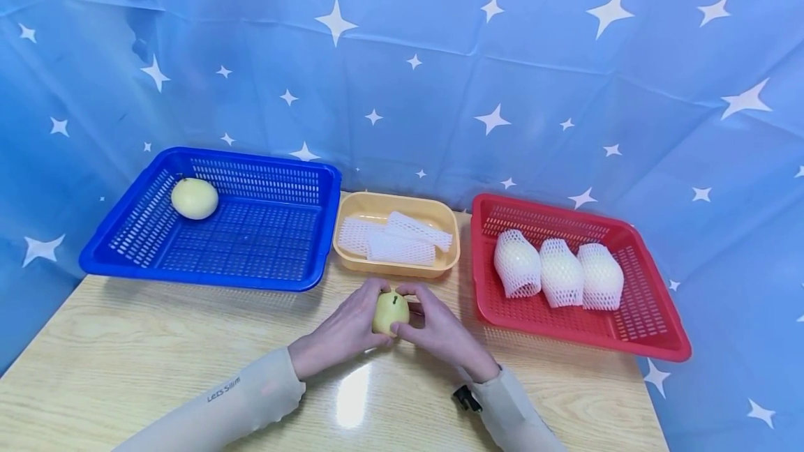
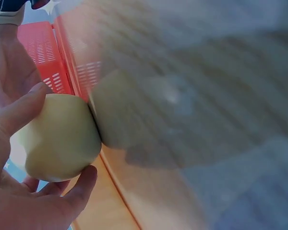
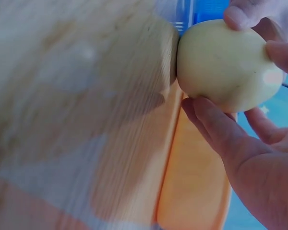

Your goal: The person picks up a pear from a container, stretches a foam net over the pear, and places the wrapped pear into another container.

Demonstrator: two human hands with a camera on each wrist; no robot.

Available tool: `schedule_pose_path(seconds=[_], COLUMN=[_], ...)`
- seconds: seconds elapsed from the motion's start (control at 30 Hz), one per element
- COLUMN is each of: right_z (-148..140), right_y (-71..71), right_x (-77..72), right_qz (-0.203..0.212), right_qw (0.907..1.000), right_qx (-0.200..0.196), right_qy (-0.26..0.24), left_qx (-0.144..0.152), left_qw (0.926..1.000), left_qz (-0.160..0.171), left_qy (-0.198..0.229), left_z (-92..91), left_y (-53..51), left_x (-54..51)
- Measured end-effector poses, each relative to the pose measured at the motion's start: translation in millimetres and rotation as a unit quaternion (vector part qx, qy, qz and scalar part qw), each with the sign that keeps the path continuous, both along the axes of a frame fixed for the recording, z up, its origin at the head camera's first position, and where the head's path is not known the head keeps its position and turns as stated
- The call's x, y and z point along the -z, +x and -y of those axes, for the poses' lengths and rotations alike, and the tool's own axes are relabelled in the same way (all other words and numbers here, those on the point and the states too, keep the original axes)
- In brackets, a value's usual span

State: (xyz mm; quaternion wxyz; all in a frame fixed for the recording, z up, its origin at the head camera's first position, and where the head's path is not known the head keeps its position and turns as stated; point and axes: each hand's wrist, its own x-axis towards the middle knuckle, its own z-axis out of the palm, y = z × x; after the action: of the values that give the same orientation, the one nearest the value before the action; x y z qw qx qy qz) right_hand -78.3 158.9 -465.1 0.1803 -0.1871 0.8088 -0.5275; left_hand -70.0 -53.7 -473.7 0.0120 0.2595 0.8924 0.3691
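A pale yellow-green pear with a dark stem stands on the table in front of the small tan basin. My left hand holds it from the left, thumb and fingers curved about its side. From the right, my right hand grips the same pear with thumb and fingers. In the left wrist view the smooth, bare pear touches the shiny tabletop. The right wrist view shows the pear between both hands, its stem pointing away from the table.
A blue basket at the left holds one bare pear. White foam net sleeves lie in the tan basin at the back. At the right, a red basket contains three net-wrapped pears. A starry blue curtain hangs behind.
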Motion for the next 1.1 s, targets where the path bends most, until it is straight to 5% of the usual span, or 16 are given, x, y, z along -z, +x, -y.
schedule_pose_path(seconds=[0.4, 0.73, 0.97, 1.1], right_z=[-4, -3, 5, 11], right_y=[3.7, 2.8, -12.3, -23.9], right_x=[-3.2, -23.5, -32.9, -37.6], right_qz=[-0.005, -0.130, -0.218, -0.235], right_qw=[0.9999, 0.9878, 0.9674, 0.9608], right_qx=[0.005, 0.080, 0.129, 0.145], right_qy=[-0.014, -0.033, -0.001, 0.024], left_qx=[0.017, -0.014, -0.041, -0.047], left_qw=[0.9992, 0.9974, 0.9941, 0.9897], left_qz=[0.032, 0.053, 0.013, 0.002], left_qy=[0.018, 0.047, 0.100, 0.135], left_z=[14.1, 33.3, 37.7, 37.5], left_y=[3.3, 4.6, 5.2, 4.0], left_x=[-7.4, -26.1, -31.1, -32.9])
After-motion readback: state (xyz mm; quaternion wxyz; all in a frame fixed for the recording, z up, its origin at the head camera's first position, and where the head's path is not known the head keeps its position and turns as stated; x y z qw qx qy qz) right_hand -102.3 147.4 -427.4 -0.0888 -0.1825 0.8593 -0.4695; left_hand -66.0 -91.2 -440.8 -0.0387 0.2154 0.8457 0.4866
